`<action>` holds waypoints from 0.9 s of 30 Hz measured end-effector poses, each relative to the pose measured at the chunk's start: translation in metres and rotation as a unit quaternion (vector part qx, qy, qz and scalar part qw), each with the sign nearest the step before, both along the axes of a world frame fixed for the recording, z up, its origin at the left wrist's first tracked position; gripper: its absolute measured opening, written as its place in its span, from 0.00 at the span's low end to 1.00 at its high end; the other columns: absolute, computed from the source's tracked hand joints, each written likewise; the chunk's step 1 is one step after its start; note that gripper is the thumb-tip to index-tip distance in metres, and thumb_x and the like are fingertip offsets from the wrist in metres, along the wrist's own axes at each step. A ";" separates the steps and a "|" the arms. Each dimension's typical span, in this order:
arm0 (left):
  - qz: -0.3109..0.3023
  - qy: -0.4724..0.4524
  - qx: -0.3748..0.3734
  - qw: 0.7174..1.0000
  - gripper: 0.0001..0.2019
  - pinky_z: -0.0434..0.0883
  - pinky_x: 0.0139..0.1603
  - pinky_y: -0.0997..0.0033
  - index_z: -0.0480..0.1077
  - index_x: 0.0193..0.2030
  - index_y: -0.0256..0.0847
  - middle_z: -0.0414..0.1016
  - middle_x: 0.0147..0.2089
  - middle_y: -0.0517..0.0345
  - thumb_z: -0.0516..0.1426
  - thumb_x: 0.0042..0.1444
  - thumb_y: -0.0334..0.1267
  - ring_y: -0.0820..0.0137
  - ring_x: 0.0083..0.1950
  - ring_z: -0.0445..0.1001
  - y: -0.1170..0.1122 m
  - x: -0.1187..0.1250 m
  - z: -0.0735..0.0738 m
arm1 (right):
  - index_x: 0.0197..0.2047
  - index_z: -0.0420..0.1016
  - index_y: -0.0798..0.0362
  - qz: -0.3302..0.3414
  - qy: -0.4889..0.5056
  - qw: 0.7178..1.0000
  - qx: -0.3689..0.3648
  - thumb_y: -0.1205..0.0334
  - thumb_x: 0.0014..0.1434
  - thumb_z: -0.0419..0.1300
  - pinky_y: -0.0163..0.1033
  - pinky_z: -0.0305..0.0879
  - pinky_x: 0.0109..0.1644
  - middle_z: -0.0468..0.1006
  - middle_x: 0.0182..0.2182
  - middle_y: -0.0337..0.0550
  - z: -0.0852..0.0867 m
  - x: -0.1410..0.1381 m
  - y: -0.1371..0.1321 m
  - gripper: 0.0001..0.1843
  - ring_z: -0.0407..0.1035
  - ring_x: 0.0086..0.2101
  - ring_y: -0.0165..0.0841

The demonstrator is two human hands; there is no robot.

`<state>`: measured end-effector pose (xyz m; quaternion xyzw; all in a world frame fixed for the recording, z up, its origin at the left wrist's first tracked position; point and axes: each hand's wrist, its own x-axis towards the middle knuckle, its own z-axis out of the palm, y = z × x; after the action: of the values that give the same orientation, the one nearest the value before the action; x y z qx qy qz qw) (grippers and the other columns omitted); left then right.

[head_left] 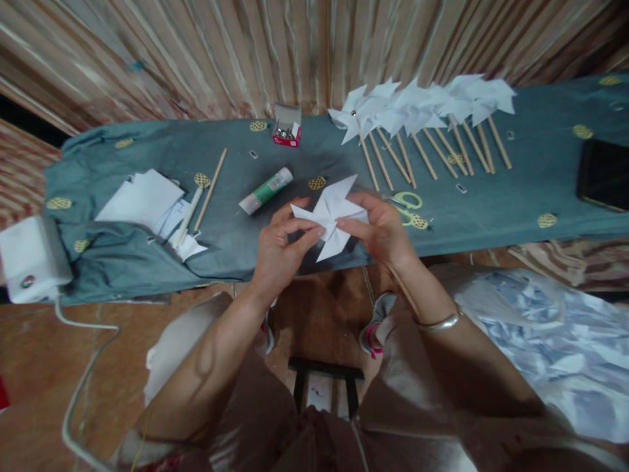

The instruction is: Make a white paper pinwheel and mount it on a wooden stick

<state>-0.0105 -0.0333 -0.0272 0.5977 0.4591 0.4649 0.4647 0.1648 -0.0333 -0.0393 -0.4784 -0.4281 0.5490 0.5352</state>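
Observation:
Between both hands, over the near edge of the cloth-covered bench, is a folded white paper pinwheel (pixel 333 213) without a stick. My left hand (pixel 285 246) pinches its left side near the centre between thumb and fingers. On the other side, my right hand (pixel 381 226) grips the paper, its thumb pressed by the middle and its fingers behind. A green and white glue stick (pixel 266 191) lies just beyond my left hand. Beside my right hand rest light-green scissors (pixel 407 200), partly hidden by that hand.
Several finished pinwheels (pixel 422 108) on wooden sticks lie in an overlapping row at the back right. A small red box (pixel 287 126) holds metal pins. At left are paper sheets (pixel 142 200), a loose stick (pixel 211 187) and a white device (pixel 34 259); a dark phone (pixel 604 174) lies far right.

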 end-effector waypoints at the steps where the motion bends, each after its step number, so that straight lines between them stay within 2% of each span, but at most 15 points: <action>1: 0.002 -0.007 -0.001 1.000 0.02 0.60 0.65 0.59 0.80 0.31 0.46 0.75 0.54 0.56 0.65 0.49 0.39 0.62 0.60 0.69 0.000 0.001 -0.002 | 0.40 0.75 0.48 0.001 0.001 1.000 0.002 0.50 0.40 0.73 0.45 0.72 0.40 0.80 0.32 0.36 0.000 0.000 0.000 0.24 0.74 0.32 0.36; 7: 0.005 -0.019 -0.009 1.000 0.02 0.62 0.64 0.59 0.79 0.29 0.46 0.78 0.49 0.58 0.64 0.50 0.39 0.63 0.57 0.71 0.001 0.003 -0.005 | 0.42 0.74 0.48 0.011 -0.005 1.000 -0.002 0.49 0.41 0.73 0.48 0.72 0.43 0.81 0.35 0.38 0.002 0.000 -0.001 0.25 0.75 0.36 0.39; 11: 0.004 -0.022 -0.012 1.000 0.02 0.62 0.63 0.60 0.79 0.29 0.46 0.78 0.49 0.58 0.65 0.50 0.38 0.64 0.57 0.71 0.000 0.003 -0.005 | 0.41 0.74 0.48 0.012 -0.002 1.000 -0.006 0.49 0.39 0.74 0.48 0.72 0.44 0.81 0.35 0.37 0.002 0.001 -0.001 0.26 0.75 0.37 0.39; 27: 0.009 -0.024 -0.016 1.000 0.03 0.63 0.62 0.60 0.78 0.27 0.44 0.80 0.45 0.56 0.65 0.49 0.38 0.63 0.56 0.73 0.000 0.005 -0.003 | 0.39 0.75 0.49 0.008 -0.001 1.000 -0.005 0.52 0.39 0.74 0.41 0.70 0.38 0.79 0.31 0.35 0.003 -0.001 -0.001 0.23 0.73 0.31 0.33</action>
<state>-0.0057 -0.0333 -0.0297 0.5749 0.4605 0.4754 0.4811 0.1638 -0.0345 -0.0365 -0.4784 -0.4293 0.5550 0.5280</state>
